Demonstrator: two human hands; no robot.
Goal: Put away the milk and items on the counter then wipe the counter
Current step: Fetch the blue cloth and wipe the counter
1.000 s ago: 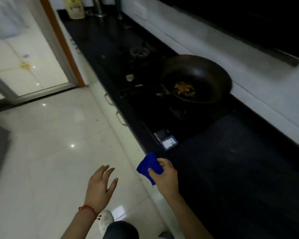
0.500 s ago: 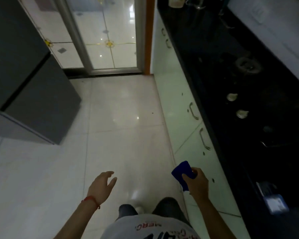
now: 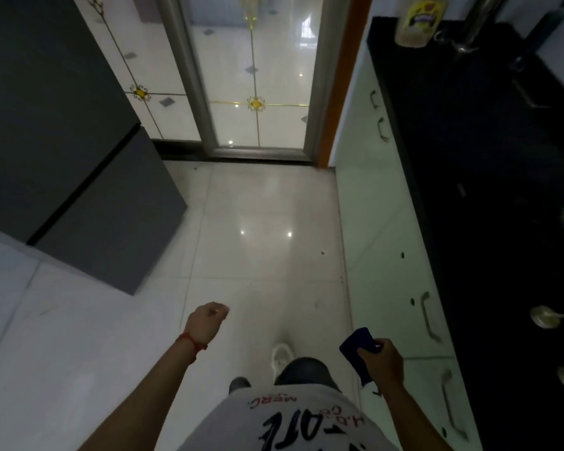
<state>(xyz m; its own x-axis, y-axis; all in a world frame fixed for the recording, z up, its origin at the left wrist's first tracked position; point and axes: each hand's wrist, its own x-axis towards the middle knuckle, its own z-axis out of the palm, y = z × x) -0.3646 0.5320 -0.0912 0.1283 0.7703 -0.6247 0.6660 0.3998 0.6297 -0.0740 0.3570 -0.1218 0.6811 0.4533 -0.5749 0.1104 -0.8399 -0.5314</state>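
Floor (image 3: 261, 222): glossy pale tile, grout lines visible, two light glints near centre. Small dark speck (image 3: 322, 253) on tile at 3 o'clock of glints. Grey cabinet (image 3: 88, 196) stands on floor at 9 o'clock. White shoe (image 3: 280, 353) planted on tile at 6 o'clock.

Counter (image 3: 489, 177): black, runs along 3 o'clock side. Bottle (image 3: 419, 19) with yellow label upright at far end, 1 o'clock. Two pale round knobs (image 3: 543, 317) on surface near 4 o'clock, blurred.
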